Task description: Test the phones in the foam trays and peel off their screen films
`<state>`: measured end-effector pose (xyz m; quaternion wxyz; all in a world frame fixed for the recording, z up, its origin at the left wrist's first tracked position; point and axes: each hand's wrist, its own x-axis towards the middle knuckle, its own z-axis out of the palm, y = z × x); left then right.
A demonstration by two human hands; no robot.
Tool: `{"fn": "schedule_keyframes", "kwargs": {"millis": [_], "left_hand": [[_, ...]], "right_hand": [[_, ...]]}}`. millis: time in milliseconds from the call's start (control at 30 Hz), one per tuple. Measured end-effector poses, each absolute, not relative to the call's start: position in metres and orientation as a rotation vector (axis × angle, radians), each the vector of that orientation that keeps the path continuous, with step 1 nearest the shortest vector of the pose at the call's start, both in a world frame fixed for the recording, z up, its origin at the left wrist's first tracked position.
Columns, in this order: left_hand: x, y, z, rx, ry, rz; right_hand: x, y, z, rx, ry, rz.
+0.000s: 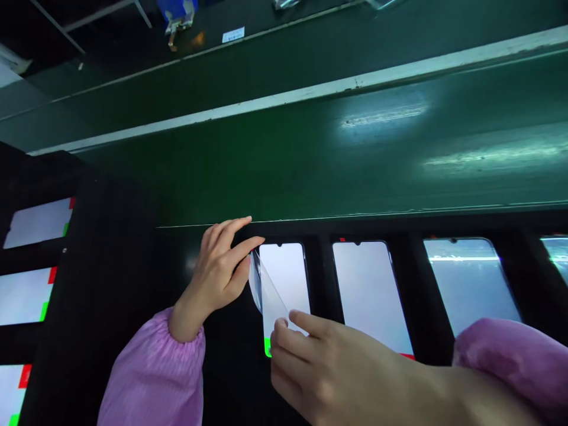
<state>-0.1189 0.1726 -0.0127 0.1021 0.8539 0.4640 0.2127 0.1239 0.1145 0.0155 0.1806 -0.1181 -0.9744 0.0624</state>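
Note:
A lit phone screen (281, 272) with a notch at its top edge and a green mark at its lower left lies before me. A clear protective film (271, 290) is partly lifted and curled along the screen's left side. My right hand (323, 367) pinches the film's lower corner over the lower part of the screen. At the upper left corner of the screen is my left hand (222, 266), its fingers stretched out and its index fingertip close to that corner. Whether its thumb touches the film's upper end, I cannot tell. Both sleeves are pink.
Right of it lie more lit screens, a white one (370, 290) and a reflective one (473, 278). Several screens with red and green corners, including one lit screen (26, 296), line the left. Beyond runs a green surface (288, 160) with a pale strip (266, 105); a small label (233, 35) lies farther back.

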Motion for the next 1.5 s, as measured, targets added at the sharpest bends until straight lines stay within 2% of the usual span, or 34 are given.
{"fn": "schedule_keyframes", "kwargs": {"millis": [133, 367, 600, 767, 867, 1000, 1100, 1233, 1500], "left_hand": [[-0.114, 0.170, -0.013, 2.418, 1.383, 0.581], [-0.118, 0.170, -0.011, 2.015, 1.297, 0.713], [-0.123, 0.169, -0.009, 1.999, 1.204, 0.812], [-0.122, 0.174, -0.015, 2.094, 1.264, 0.750], [-0.120, 0.176, -0.018, 2.214, 1.306, 0.724], [-0.120, 0.178, -0.022, 2.331, 1.312, 0.722], [-0.121, 0.179, -0.025, 2.309, 1.309, 0.741], [-0.121, 0.180, -0.027, 2.211, 1.282, 0.838], [-0.124, 0.183, -0.027, 2.073, 1.145, 0.955]], "right_hand": [[0.132, 0.106, 0.014, -0.369, -2.795, 0.165], [0.146, 0.102, 0.019, -0.380, -2.862, 0.210], [0.149, 0.100, 0.023, -0.310, -2.848, 0.241], [0.147, 0.118, 0.023, -0.421, -2.760, 0.263], [0.150, 0.146, 0.022, -0.617, -2.658, 0.523], [0.152, 0.187, 0.021, -0.998, -2.134, 1.112], [0.152, 0.204, 0.027, -1.132, -1.865, 1.334], [0.152, 0.208, 0.041, -1.245, -1.737, 1.364], [0.155, 0.200, 0.046, -1.342, -1.742, 1.211]]}}
